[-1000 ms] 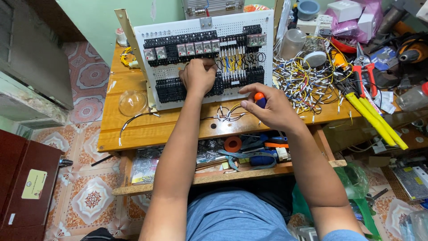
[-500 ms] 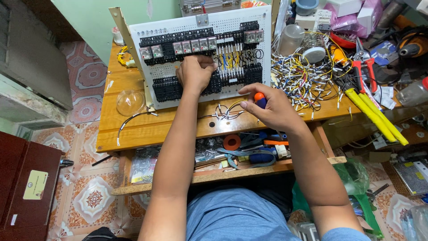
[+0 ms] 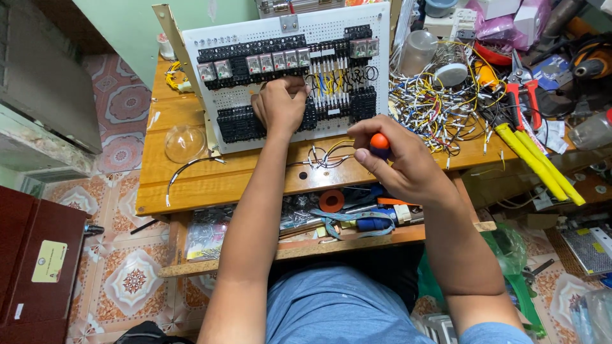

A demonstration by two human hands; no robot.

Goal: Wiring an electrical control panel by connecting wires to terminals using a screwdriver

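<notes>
- Your left hand (image 3: 279, 105) is curled into a loose fist, knuckles up, pressed against the middle of the white perforated panel (image 3: 287, 70), fingertips at the row of black terminal blocks; whether it pinches a wire cannot be told.
- Your right hand (image 3: 398, 162) is closed around a screwdriver (image 3: 380, 143), thumb and fingers wrapped on the grip.
- Only the screwdriver's orange cap and a dark part of its handle show. That end points up towards you; the shaft is hidden by the hand, so the long axis appears to run roughly away from you and down towards the table, not confirmed.
- The screwdriver sits above the front edge of the wooden table (image 3: 191, 178), just before the panel's lower right corner.
- The panel stands tilted at the table's rear, carrying rows of black blocks, clear relays and yellow and white wiring.
- A tangle of loose wires (image 3: 433, 108) lies on the table's right side, beside yellow-handled cutters (image 3: 535, 159) at the right edge.
- A clear dome (image 3: 183, 143) rests near the table's left edge.
- An orange tape roll (image 3: 331, 200) lies on the lower shelf under the front edge.
- A pale yellow rectangular label (image 3: 50, 261) sits on the dark red cabinet at the floor, lower left.
- Pink and white packages (image 3: 510, 19) are heaped beyond the table's far right corner.
</notes>
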